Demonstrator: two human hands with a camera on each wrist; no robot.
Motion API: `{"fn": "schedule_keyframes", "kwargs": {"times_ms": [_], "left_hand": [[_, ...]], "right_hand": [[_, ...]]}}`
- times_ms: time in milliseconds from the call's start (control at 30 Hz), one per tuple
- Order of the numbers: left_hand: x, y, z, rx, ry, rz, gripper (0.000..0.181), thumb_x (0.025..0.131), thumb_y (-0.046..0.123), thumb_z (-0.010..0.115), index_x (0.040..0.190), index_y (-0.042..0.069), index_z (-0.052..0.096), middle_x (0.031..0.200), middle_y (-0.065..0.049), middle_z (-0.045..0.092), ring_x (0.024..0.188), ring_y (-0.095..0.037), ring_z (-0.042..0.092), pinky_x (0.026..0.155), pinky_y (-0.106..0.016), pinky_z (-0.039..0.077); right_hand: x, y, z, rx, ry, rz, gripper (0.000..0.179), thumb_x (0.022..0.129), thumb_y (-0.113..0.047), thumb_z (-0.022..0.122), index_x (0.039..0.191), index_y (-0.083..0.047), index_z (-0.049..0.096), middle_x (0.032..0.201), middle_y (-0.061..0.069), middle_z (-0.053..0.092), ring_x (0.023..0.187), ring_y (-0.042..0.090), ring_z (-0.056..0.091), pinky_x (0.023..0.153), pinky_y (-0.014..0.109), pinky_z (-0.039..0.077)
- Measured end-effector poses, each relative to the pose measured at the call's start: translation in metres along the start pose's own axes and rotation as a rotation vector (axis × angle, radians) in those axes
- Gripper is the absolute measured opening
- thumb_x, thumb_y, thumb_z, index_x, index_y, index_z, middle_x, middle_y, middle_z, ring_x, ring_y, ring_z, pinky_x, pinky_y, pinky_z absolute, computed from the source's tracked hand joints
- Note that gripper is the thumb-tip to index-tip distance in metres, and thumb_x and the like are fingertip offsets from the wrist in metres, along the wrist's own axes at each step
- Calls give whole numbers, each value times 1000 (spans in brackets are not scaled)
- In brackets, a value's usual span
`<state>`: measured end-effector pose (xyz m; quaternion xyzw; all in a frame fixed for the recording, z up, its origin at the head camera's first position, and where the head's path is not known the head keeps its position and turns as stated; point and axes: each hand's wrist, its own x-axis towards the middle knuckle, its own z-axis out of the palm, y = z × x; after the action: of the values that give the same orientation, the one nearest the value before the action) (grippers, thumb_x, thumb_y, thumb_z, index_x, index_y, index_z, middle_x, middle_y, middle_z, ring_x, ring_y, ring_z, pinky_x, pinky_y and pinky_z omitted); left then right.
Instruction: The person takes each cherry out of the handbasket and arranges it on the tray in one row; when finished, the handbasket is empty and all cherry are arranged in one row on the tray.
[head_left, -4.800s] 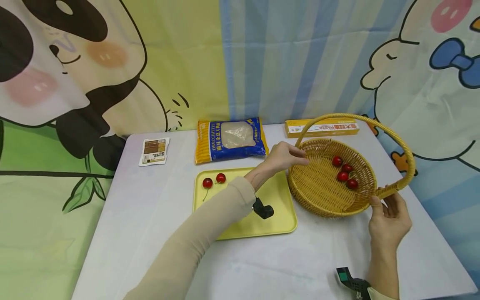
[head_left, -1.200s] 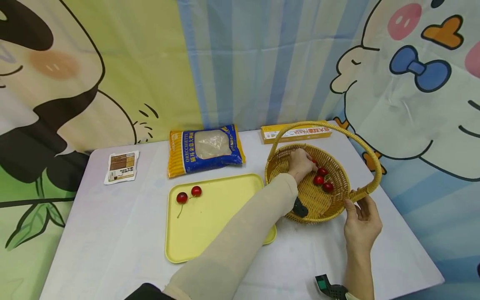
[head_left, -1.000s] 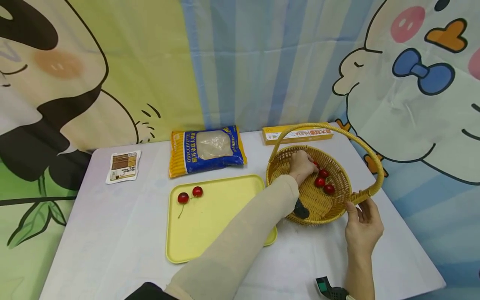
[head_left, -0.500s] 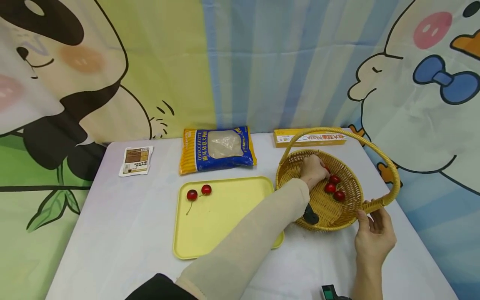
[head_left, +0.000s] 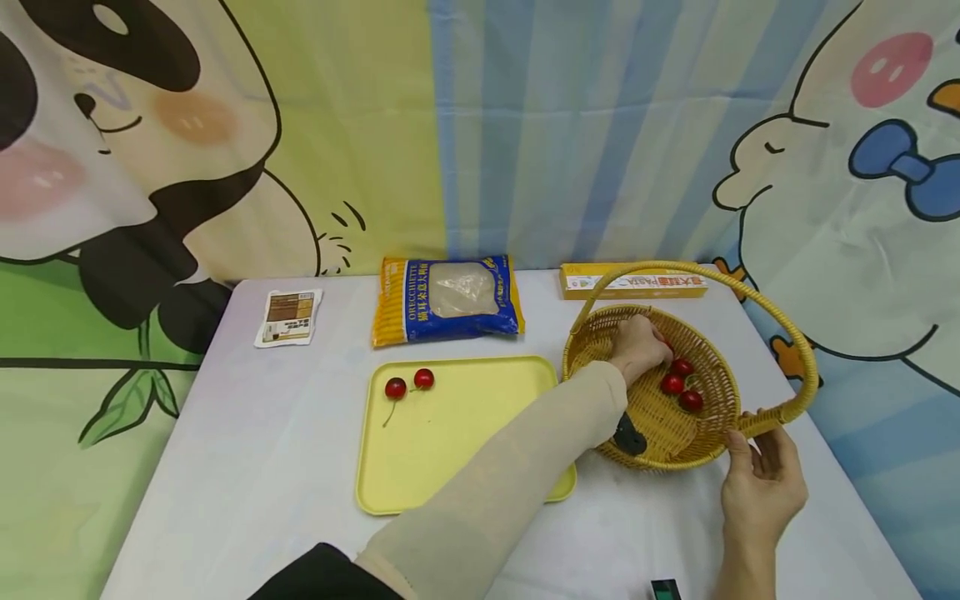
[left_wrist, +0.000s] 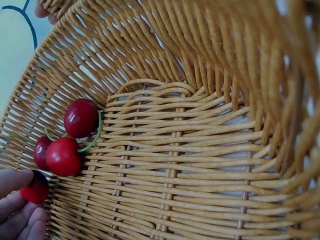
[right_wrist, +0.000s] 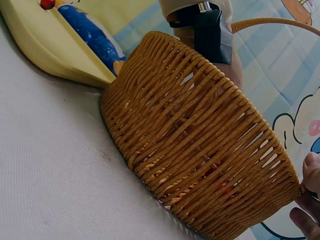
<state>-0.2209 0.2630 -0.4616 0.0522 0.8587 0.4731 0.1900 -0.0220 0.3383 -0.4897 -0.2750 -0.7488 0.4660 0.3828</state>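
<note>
A round wicker basket (head_left: 663, 429) with a tall arched handle stands at the right of the table. My left hand (head_left: 641, 348) reaches down inside it, its thumb and fingers pinching a red cherry (left_wrist: 35, 194) close to the woven wall. Beside that lie three more cherries (left_wrist: 63, 157), one with a green stem curving up. My right hand (head_left: 763, 492) grips the basket at the foot of its handle, thumb against the rim. In the right wrist view the basket's near side appears tilted, with red showing through the weave.
Left of the basket is a yellow tray (head_left: 450, 425) with two cherries (head_left: 395, 388) near its far left corner; my left forearm crosses it. Behind stand a blue and yellow orecchiette bag (head_left: 457, 292) and a yellow pasta box (head_left: 633, 282). A small sachet (head_left: 288, 318) lies far left.
My left hand has gone from above the basket's left rim down into it and taken a cherry. Over the last second it has stayed there, while the head view has shifted.
</note>
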Motion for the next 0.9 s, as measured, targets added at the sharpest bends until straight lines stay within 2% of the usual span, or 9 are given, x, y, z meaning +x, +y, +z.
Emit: {"fn": "schedule_keyframes", "kwargs": {"times_ms": [133,300,467,567,667,767,900], "left_hand": [[-5,3,-6,3,2,-3,21,83,17,90,67,16,76,69,7,62,63,-11,56,54,-25,45],[-20,9,-18,-20,-4,12,19,84,20,90,72,18,76,74,8,67,70,-9,58,58,-25,48],[-39,16,-32,-32,-11,82,8,84,21,89,82,20,82,96,10,72,89,-9,62,68,-24,52],[-46,17,-40,-46,-29,102,7,84,21,90,86,21,84,106,12,72,93,-8,62,70,-23,52],[-52,15,-49,-67,-65,113,10,84,21,90,92,22,84,109,13,72,87,-7,63,66,-23,53],[-59,10,-60,-50,-96,140,14,85,22,90,97,24,84,110,14,73,97,-6,64,70,-22,54],[-73,0,-77,16,-140,219,21,88,25,87,109,27,83,111,17,75,110,-4,65,75,-18,53]], "right_hand": [[-1,0,2,29,5,-10,45,97,-3,71,141,-13,65,135,9,69,120,6,65,97,10,51],[-2,-1,2,30,7,-9,45,97,-3,71,141,-12,65,134,4,70,120,6,65,97,10,51],[0,-1,0,17,20,3,46,97,-4,72,142,-12,65,134,-1,69,120,5,64,97,10,50],[1,-1,1,16,15,6,46,97,-4,71,142,-14,65,135,2,69,121,5,64,97,10,50],[1,0,2,18,11,1,46,97,-5,71,141,-16,66,136,6,68,121,6,64,97,10,50],[0,0,2,20,13,-8,46,97,-4,71,141,-16,66,135,7,68,120,6,65,96,9,50],[0,1,0,1,21,18,46,98,-6,70,142,-20,65,136,4,68,121,5,64,96,9,50]]}}
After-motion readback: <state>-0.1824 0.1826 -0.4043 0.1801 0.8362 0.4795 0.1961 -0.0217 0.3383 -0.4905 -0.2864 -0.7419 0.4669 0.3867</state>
